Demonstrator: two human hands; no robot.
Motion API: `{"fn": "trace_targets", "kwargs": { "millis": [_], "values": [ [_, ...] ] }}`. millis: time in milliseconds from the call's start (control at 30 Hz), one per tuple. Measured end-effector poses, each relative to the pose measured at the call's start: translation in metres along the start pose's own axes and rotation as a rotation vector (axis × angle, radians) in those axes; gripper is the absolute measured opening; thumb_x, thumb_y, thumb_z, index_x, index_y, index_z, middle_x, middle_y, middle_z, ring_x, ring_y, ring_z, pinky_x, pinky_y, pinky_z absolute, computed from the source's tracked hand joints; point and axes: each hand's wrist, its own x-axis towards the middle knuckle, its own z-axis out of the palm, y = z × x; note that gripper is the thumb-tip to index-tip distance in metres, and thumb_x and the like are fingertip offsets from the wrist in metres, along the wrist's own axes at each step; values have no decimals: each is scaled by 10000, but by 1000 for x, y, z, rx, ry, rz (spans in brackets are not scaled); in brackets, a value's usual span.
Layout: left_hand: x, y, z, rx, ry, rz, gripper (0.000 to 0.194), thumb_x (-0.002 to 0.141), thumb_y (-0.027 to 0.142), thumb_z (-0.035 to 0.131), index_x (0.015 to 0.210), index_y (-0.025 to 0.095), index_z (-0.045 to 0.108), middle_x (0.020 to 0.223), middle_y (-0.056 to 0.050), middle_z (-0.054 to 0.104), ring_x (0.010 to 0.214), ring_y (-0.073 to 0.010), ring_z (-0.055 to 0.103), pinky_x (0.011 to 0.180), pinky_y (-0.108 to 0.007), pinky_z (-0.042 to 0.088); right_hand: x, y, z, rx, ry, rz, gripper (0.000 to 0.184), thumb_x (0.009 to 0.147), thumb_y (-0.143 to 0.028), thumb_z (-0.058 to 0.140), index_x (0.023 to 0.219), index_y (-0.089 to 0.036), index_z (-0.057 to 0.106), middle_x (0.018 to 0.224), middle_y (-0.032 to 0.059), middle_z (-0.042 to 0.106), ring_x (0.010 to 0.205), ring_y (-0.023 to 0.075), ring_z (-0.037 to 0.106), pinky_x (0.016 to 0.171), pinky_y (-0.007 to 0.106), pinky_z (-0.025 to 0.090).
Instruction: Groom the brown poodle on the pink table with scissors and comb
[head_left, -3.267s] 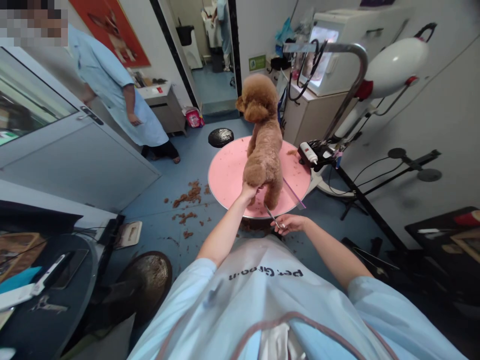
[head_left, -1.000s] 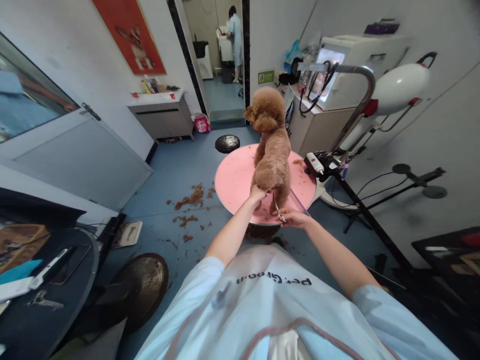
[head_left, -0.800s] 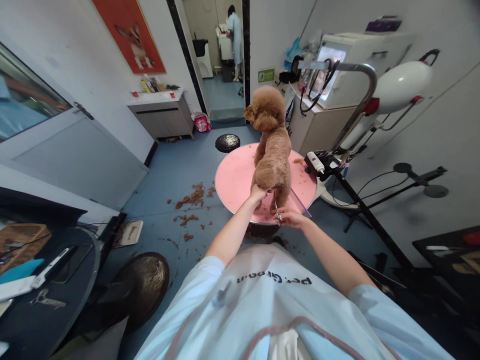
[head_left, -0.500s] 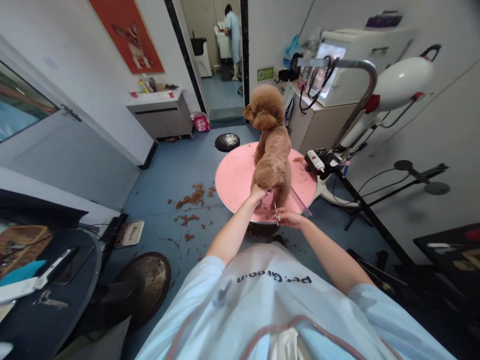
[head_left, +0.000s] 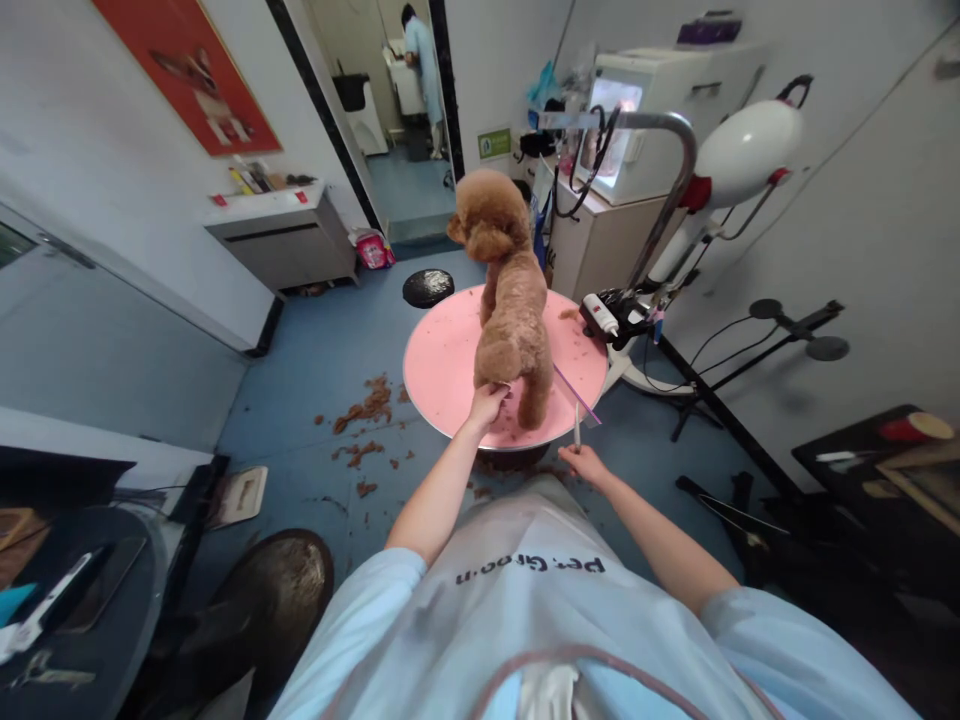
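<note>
A curly brown poodle stands on the round pink grooming table, its rear toward me and its head turned left. My left hand is closed at the dog's left hind leg, low under the rump; the fingertips are partly hidden. In my right hand, beyond the table's near edge, is a pair of scissors with the blades pointing up, apart from the dog. A thin purple-edged comb-like strip lies on the table to the right of the dog's hind legs.
A metal grooming arm with hanging loops and a white dryer stand at right. A white bottle rests by the table's right edge. Brown hair clumps litter the floor. Another person stands beyond the doorway. A dark side table is at lower left.
My right hand has drawn the scissors away from the dog's hind leg, to the right and slightly down. My left hand stays at the leg. The whole view has shifted.
</note>
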Motion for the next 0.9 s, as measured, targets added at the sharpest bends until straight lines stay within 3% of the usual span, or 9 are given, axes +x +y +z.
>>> {"fn": "trace_targets", "kwargs": {
  "millis": [100,233,367,500,600,700,767,800,900],
  "values": [
    [-7,-6,-1,-42,89,111,230,699,329,638,766,109,626,707,-44,622,596,-74,505,589,-201,377,33,-7,-44,-215,212,20,353,804,-466,505,818,-135,627,776,97,659,837,236,634,666,268,448],
    [-17,6,8,-110,291,317,294,661,368,692,809,117,651,724,-28,621,633,-83,497,635,-209,393,78,-29,-84,-453,274,36,391,785,-451,555,979,-121,635,1048,185,632,1066,292,579,839,330,438],
    [-19,21,23,-111,354,344,284,640,344,713,792,108,669,698,-32,619,638,-93,506,652,-219,399,103,-47,-93,-594,205,47,471,731,-416,625,1078,-101,578,1139,213,590,1045,299,594,851,368,454],
    [-11,23,33,-202,490,343,316,649,365,703,823,104,661,640,-6,584,556,-64,460,588,-203,365,108,-50,-100,-646,113,-1,446,751,-386,612,1083,-96,548,1032,190,636,958,277,625,795,339,473],
    [-4,23,35,-250,503,302,314,659,352,699,845,104,650,621,12,564,531,-45,437,549,-181,340,99,-54,-110,-608,109,-117,355,863,-419,432,1033,-135,561,979,153,647,910,239,627,745,297,466],
    [3,30,35,-315,460,306,299,669,338,693,860,113,642,653,12,576,570,-47,464,565,-171,361,78,-75,-107,-319,199,-363,395,899,-440,305,1029,-153,544,902,118,634,830,215,599,694,291,456],
    [5,38,36,-358,477,352,289,680,359,681,836,121,630,678,8,584,603,-53,482,594,-176,387,58,-102,-92,-100,116,-588,367,880,-470,343,935,-172,551,822,79,610,770,193,558,680,283,449],
    [5,43,37,-367,496,377,281,683,372,676,802,123,621,674,8,579,613,-55,484,606,-179,396,47,-117,-83,-32,10,-682,351,866,-491,379,871,-183,547,789,58,595,747,178,536,676,275,445],
    [0,59,44,-337,576,445,275,681,385,676,699,125,589,628,11,554,611,-61,476,610,-183,399,15,-155,-61,125,-356,-737,362,802,-554,503,765,-195,525,702,13,547,672,141,491,635,255,435]
  ]
}}
